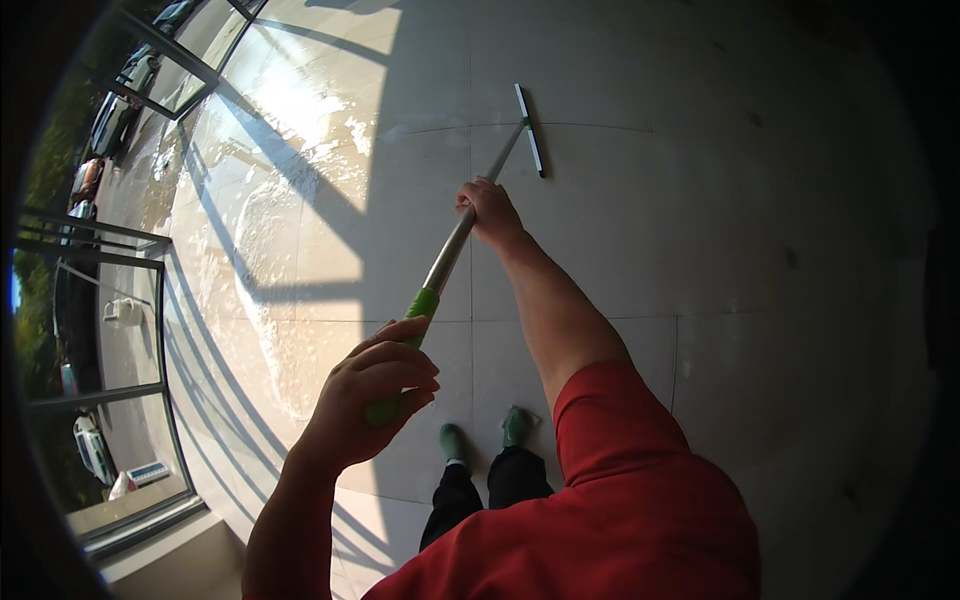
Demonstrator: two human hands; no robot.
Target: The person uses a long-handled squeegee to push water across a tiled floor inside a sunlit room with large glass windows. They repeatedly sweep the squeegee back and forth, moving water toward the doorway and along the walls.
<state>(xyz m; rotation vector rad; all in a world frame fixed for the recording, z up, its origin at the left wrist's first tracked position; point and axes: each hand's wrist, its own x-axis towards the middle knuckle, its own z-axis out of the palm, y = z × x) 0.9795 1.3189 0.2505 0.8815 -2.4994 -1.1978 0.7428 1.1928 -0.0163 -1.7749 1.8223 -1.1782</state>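
A floor squeegee with a long metal pole (pixel 450 255) reaches away from me over the tiled floor (pixel 570 247). Its narrow blade head (pixel 534 146) lies at the far end, on shaded tiles. My left hand (pixel 382 382) is wrapped around the green grip (pixel 423 304) at the near end of the pole. Farther up, my right hand (pixel 491 210) holds the bare metal part. Wet, soapy foam (pixel 259 300) spreads over the sunlit tiles to the left of the pole.
Glass doors and windows with dark frames (pixel 163 322) line the left side. Beyond the glass are parked cars (pixel 112 124) and a light plastic container (pixel 122 312). My green boots (pixel 517 427) stand on the tiles below my arms. Window-frame shadows cross the floor.
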